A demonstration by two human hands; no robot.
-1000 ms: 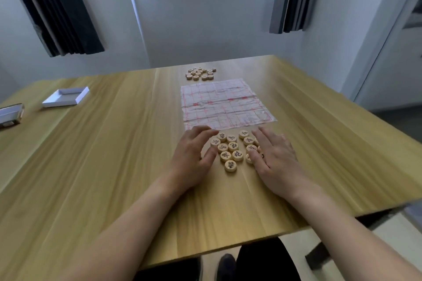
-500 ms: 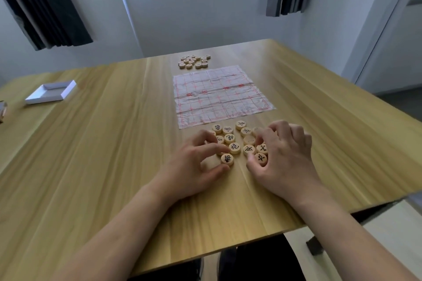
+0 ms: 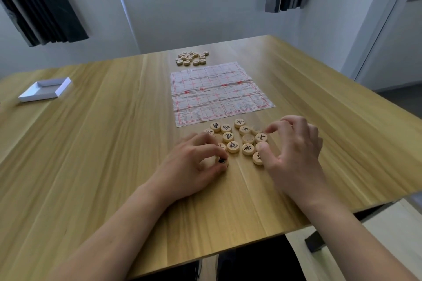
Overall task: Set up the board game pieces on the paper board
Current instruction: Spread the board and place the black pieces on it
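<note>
Since half a second ago, my left hand (image 3: 193,164) has drawn back toward the near edge of the desk (image 3: 91,143), and its fingers now pinch one disc (image 3: 222,161) at the near left corner of the near pile (image 3: 237,140). My right hand (image 3: 294,155) has spread slightly; its fingers (image 3: 274,128) are curled above the right side of the pile, with the thumb resting on a disc there. I cannot tell whether that hand has a firm hold on any disc.

The near pile lies on the desk just short of the near edge of the paper board (image 3: 219,93). The paper board is creased, carries a red grid, and lies flat at the desk centre. A far pile (image 3: 191,58) sits just beyond the far edge of the board. A white box lid (image 3: 45,89) rests at the far left of the desk, well apart from the board.
</note>
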